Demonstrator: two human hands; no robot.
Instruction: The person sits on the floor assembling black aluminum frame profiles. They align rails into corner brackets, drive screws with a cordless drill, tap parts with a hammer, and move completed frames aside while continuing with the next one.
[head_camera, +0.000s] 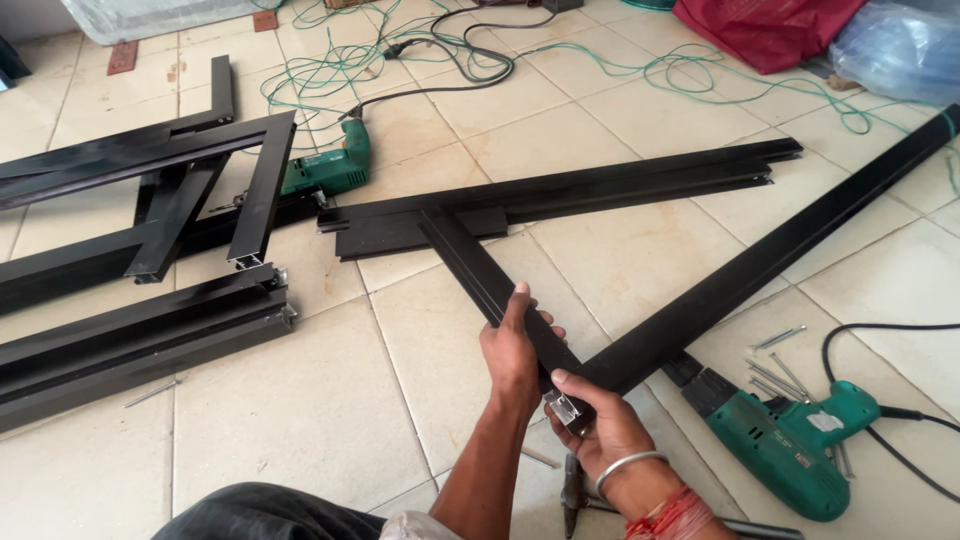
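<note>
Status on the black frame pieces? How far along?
Done: one corner frame already joined, far left. In hand: left hand and right hand press two black bars together at a corner. Left: screws lie loose beside the green drill; stacked bars wait.

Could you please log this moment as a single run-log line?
left hand: grips black bar | right hand: holds bar corner joint | long bar: meets joint | drill: on floor right

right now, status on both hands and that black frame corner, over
Left hand wrapped on short black profile. Right hand cupping the corner joint against long black bar. Green drill and loose screws beside right hand.
</note>
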